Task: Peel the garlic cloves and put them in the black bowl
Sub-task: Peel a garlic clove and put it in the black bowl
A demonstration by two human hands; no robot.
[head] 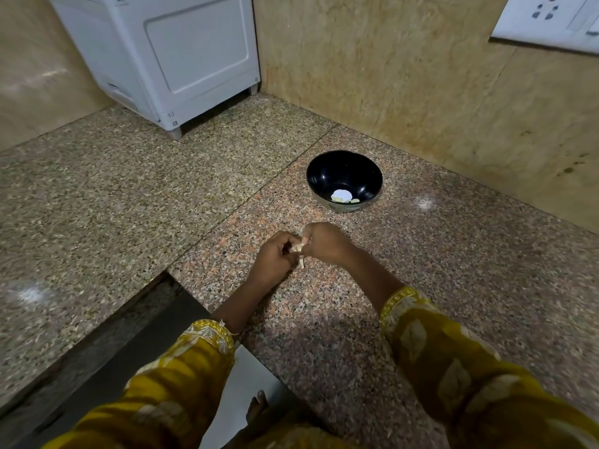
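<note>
1. Garlic clove (pixel 298 250): in the head view, a small pale clove sits just below the middle of the frame, held between the two hands a little above the bench (pixel 129 196). A pale strip of skin (pixel 302 262) hangs down from it.
2. The left hand (pixel 275 258) comes in from the lower left. Its fingers (pixel 286 240) are curled inward and pinch the clove on its left side.
3. The right hand (pixel 324 243) comes in from the lower right, knuckles up. Its fingers (pixel 308 237) are bent tight and pinch the same clove from the right, so the two hands touch around it.
4. The black bowl (pixel 324 176) stands upright on the bench, above and a little right of the hands, near them but apart. At its bottom lie a few pale peeled cloves (pixel 344 199) beside a bright white glare.
5. The bench is speckled granite with a thin joint line running diagonally from the bowl's left side down towards the lower left. Its edge drops off at the lower left of the frame.
6. A white appliance (pixel 181 53) on short feet stands on the bench at the upper left, against the beige wall (pixel 389 76).
7. A white switch plate (pixel 551 17) is fixed to the wall at the upper right corner.
8. Both forearms wear yellow patterned sleeves (pixel 194 367) with embroidered cuffs.
9. A bare foot (pixel 257 406) shows at the bottom centre, on a pale floor (pixel 240 380) below the bench edge.
</note>
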